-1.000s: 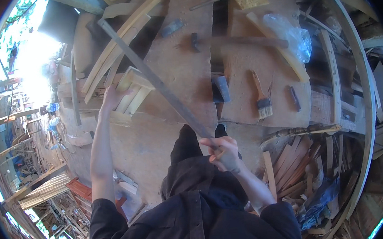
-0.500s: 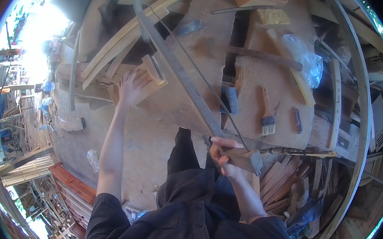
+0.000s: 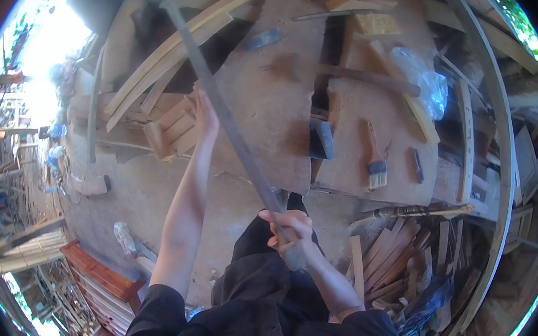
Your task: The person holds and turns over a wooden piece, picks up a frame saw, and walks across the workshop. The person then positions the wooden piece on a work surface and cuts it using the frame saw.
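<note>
Our right hand is closed around the near end of a long saw, thumb and fingers wrapped about it in front of our dark clothes. From that grip the saw slants up and to the left, past our left hand and across the curved wooden strips, its far end blurred. We see it nearly edge on, so we cannot pick out its blade or teeth.

Our left hand is at the right end of a small wooden frame, fingers fairly straight and pointing away from us. We cannot tell whether it grips the wood or only rests against it. The frame lies left of the saw, beside the big brown sheet, where a brush and a plastic bag also lie.

The saw looks stiff and more long than heavy; held by one end, it probably feels tip-heavy and swings easily, so a firm grip low at that end seems best, clear of any cutting edge. The frame seems light and rigid, dry rather than slippery, though its joints may be weak. We would hold it by the solid end pieces, keeping our fingers away from the saw's line.
</note>
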